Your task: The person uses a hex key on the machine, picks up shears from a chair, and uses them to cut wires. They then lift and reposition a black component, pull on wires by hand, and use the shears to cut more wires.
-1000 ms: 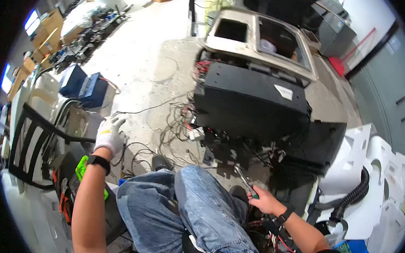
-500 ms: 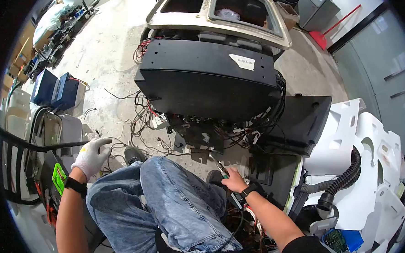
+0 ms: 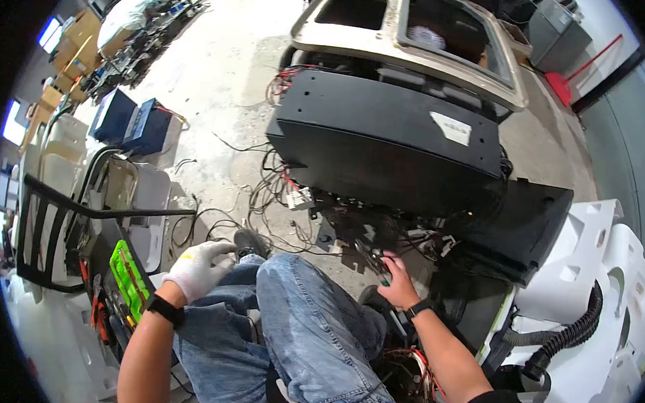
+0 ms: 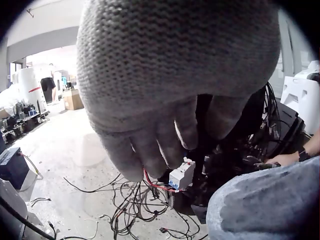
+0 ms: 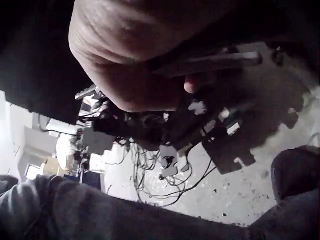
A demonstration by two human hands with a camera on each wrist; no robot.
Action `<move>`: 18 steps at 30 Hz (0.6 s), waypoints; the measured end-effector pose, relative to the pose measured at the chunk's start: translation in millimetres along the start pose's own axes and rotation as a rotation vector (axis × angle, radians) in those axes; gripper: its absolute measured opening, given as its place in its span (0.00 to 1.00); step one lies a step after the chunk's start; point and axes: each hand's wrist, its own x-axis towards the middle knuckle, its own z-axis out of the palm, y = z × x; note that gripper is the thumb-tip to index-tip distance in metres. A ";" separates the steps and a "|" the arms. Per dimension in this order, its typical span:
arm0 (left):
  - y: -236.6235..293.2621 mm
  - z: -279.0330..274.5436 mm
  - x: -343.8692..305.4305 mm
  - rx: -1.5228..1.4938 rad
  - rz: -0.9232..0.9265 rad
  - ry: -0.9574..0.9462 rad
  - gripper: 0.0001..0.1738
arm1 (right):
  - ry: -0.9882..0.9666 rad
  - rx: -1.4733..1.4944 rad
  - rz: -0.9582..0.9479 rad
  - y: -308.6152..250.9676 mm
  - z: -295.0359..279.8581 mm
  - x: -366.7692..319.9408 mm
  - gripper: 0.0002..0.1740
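Note:
The white-gloved left hand (image 3: pixel 198 269) hovers by the left knee, fingers loosely bent and holding nothing. In the left wrist view the glove (image 4: pixel 175 55) fills the upper middle, its fingers pointing down over cables. The bare right hand (image 3: pixel 400 282) grips a metal plier-like tool (image 3: pixel 369 258) beyond the right knee, in front of a black metal box (image 3: pixel 384 143) with loose wiring beneath it. Dark shadow partly hides the tool in the right wrist view, where the hand (image 5: pixel 135 55) shows at the top.
Tangled cables (image 3: pixel 264 198) lie on the floor left of the box. A black bar frame (image 3: pixel 56 198) and a green tray (image 3: pixel 129 279) are at the left, with dark blue blocks (image 3: pixel 145 128) beyond. White plastic panels (image 3: pixel 568 251) and a ribbed black hose (image 3: pixel 575 328) stand at the right.
The left hand has come away from the black bar's end toward the knees. The right hand, still gripping the tool, has lifted a little toward the box. The head view has swung left and back.

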 end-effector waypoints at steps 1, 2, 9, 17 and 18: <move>-2.2 2.6 0.1 0.000 0.034 0.010 0.17 | -0.017 0.072 -0.081 -19.8 -10.3 -7.0 0.36; -1.1 3.1 -0.5 -0.043 0.014 -0.012 0.17 | -0.055 0.110 -0.103 -35.0 -18.7 -14.2 0.36; 16.7 21.6 3.6 -0.108 0.105 -0.073 0.18 | -0.067 0.520 -0.276 -130.6 -83.7 -63.3 0.34; 123.7 101.0 4.0 -0.007 0.718 0.035 0.41 | -0.042 1.092 -0.438 -215.6 -135.7 -103.9 0.36; 128.9 114.8 2.9 -0.079 0.796 0.042 0.37 | -0.044 1.061 -0.463 -221.0 -141.3 -108.5 0.35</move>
